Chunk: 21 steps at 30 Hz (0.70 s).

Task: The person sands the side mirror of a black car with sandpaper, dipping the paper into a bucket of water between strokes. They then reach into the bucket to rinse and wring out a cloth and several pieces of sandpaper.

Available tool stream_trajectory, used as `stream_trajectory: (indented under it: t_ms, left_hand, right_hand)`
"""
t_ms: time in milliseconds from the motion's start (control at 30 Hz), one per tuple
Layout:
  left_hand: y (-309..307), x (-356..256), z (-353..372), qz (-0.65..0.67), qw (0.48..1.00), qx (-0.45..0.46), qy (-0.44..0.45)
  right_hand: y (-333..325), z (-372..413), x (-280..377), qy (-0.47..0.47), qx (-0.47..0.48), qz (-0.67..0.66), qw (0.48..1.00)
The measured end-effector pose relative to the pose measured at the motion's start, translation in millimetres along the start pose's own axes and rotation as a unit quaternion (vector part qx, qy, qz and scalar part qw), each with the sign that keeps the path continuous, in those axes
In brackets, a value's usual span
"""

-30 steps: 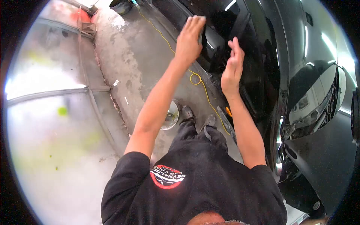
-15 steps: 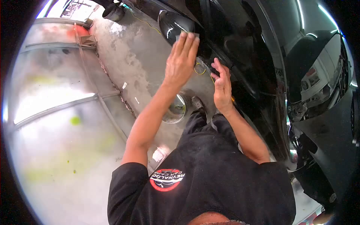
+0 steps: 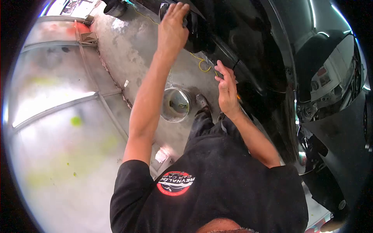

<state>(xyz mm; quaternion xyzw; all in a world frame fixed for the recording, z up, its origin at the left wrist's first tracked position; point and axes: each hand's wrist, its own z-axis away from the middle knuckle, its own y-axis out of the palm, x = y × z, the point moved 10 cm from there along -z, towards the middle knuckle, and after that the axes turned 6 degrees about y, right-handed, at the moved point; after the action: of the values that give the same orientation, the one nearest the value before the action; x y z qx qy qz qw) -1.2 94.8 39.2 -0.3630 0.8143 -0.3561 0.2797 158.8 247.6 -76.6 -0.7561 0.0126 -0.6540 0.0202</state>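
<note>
Left hand: palm down, fingers nearly straight and together, laid over the glossy black side mirror on the car; can't tell if anything is under the palm. Right hand: open, fingers up, nothing visible in it, near the car's side; contact unclear. Clear bucket on floor by the shoe; yellow cord between the hands, beyond the bucket.

Open room runs above the floor between the pale wall and the black car, which blocks passage rightward. The bucket obstructs floor level.
</note>
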Motion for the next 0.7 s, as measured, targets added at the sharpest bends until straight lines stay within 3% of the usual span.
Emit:
stream_trajectory:
  t_ms: [100,200,267,333,433,467,533,600,633,667,700]
  left_hand:
    - [2.9,-33.4,23.0,-0.006,1.000,0.001,-0.012]
    - [-2.1,-1.4,20.8,0.014,0.998,-0.038,0.040]
    - [4.6,65.9,3.2,0.009,0.997,-0.031,-0.070]
    - [6.3,83.7,-3.7,0.029,0.987,0.007,-0.158]
    - [7.9,-1.8,3.0,0.027,0.999,-0.026,0.017]
    - [1.8,-35.6,5.8,0.001,1.000,-0.012,0.013]
    - [2.7,-7.9,3.9,-0.005,0.999,-0.027,0.021]
    - [10.3,76.0,-0.5,0.034,0.995,-0.049,-0.077]
    - [20.1,125.2,-0.7,0.048,0.980,0.024,-0.194]
    - [36.4,144.7,4.1,0.228,0.908,0.039,-0.350]
    - [24.1,129.2,0.8,0.145,0.946,0.016,-0.290]
  right_hand:
    - [-0.9,-1.9,3.9,-0.006,0.007,-0.012,1.000]
    - [-2.2,0.5,-10.2,0.020,0.027,0.006,0.999]
    - [1.7,0.6,-13.7,0.030,0.033,0.005,0.999]
    - [2.6,-0.7,-11.3,0.031,0.032,-0.009,0.999]
    - [6.6,0.8,-8.0,0.037,0.036,-0.018,0.998]
    - [6.8,-1.1,-11.0,0.031,0.037,-0.016,0.999]
    - [5.2,1.1,-19.1,0.026,0.041,-0.012,0.999]
    - [-4.2,2.2,-21.3,0.024,0.027,-0.003,0.999]
    - [-8.5,2.3,-21.3,0.022,0.017,0.000,1.000]
    - [-11.3,2.2,-22.3,0.027,0.012,-0.003,1.000]
    - [-13.7,4.0,-23.5,0.033,0.009,-0.005,0.999]
